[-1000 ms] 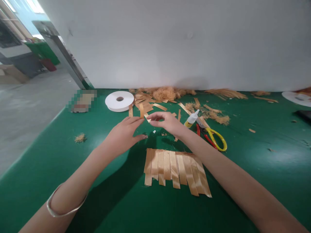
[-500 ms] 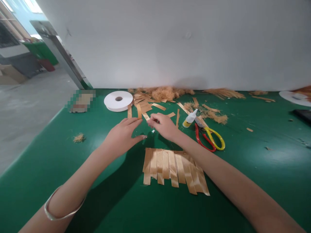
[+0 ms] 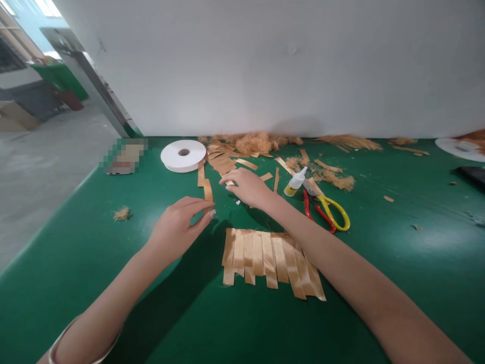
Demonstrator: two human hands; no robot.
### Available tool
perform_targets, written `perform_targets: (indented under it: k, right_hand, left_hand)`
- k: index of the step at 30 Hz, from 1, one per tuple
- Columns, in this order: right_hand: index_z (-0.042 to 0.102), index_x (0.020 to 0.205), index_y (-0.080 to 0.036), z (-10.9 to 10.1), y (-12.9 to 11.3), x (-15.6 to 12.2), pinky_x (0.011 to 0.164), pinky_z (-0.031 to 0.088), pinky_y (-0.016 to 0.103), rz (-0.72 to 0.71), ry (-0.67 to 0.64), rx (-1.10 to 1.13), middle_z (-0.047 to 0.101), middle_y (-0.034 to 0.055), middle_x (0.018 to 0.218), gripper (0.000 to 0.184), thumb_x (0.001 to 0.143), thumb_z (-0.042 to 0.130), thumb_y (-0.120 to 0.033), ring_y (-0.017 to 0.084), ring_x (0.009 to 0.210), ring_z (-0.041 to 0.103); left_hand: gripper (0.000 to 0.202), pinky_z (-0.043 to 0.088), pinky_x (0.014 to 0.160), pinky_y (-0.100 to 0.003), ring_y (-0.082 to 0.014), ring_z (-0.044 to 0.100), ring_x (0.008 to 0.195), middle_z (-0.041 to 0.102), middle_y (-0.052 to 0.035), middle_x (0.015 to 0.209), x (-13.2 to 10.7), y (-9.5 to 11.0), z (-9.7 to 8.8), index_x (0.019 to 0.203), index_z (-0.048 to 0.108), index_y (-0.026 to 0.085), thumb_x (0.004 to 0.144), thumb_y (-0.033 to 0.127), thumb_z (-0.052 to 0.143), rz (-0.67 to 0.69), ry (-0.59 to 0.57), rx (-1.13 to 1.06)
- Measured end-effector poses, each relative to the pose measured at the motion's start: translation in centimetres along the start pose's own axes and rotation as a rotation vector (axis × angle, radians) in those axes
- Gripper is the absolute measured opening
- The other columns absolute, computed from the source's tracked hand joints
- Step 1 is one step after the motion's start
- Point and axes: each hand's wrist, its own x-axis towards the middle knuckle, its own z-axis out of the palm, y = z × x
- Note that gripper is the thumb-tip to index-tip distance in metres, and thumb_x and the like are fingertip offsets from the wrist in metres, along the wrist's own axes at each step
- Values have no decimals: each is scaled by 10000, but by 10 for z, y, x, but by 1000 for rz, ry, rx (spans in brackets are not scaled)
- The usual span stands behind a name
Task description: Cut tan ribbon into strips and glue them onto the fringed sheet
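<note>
My left hand (image 3: 180, 222) pinches the near end of a tan satin ribbon strip (image 3: 208, 190) between thumb and fingertips, just above the table. Farther back, my right hand (image 3: 246, 186) has its fingers and thumb curled round another short ribbon strip (image 3: 229, 183), mostly hidden under the hand. Between my forearms lies a panel of overlapping ribbon strips (image 3: 257, 255), joined along its far edge, with uneven loose ends toward me. My right forearm covers part of its right side.
On the green table (image 3: 182, 323) are a white ribbon roll (image 3: 174, 154), a glue bottle (image 3: 295, 183), scissors (image 3: 337, 212) with red and yellow handles, and loose fibre (image 3: 257, 144) by the white wall. A pixelated flat object (image 3: 123, 157) sits at the left edge.
My left hand has drawn back toward me, bringing the pinched strip along. My right hand has shifted slightly away from me and its curled fingers have loosened a little around a strip.
</note>
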Motion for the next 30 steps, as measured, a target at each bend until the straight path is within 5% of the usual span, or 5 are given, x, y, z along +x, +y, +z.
perform_targets:
  k: [4,8,11,16,30]
  right_hand:
    - [602,685,-155,1,-6,-4,561,328,261,18,37,-83,577,26,638,216,833,548,-303,127,594,488]
    - [631,823,-160,0,-6,-8,612,347,238,-30,46,-125,621,37,808,102,815,536,-121,120,705,532]
    - [629,750,-152,-3,-5,-10,594,339,251,-7,35,-169,616,46,738,120,828,545,-189,145,704,542]
    - [611,1001,-181,-5,-2,-13,597,333,246,-80,30,-261,625,70,933,215,840,486,-111,160,803,556]
    - [612,777,-164,-8,0,-23,612,321,268,-91,65,-365,606,61,781,185,878,463,-208,168,754,536]
  left_hand:
    - [259,506,678,-287,-180,622,841,689,-57,933,-6,2,1,978,658,189,882,322,459,5,21,-42]
    - [226,509,662,-268,-168,625,814,696,-50,889,-9,3,3,934,665,189,874,298,476,0,27,-86]
    - [216,512,666,-271,-168,623,815,697,-47,885,-10,4,6,917,668,191,873,283,477,4,4,-99]
    - [203,508,654,-266,-163,617,811,695,-44,881,-10,7,10,916,664,187,875,259,479,34,-25,-103]
    - [223,505,704,-282,-167,613,838,684,-48,908,-13,5,20,939,656,195,885,268,451,50,-72,-120]
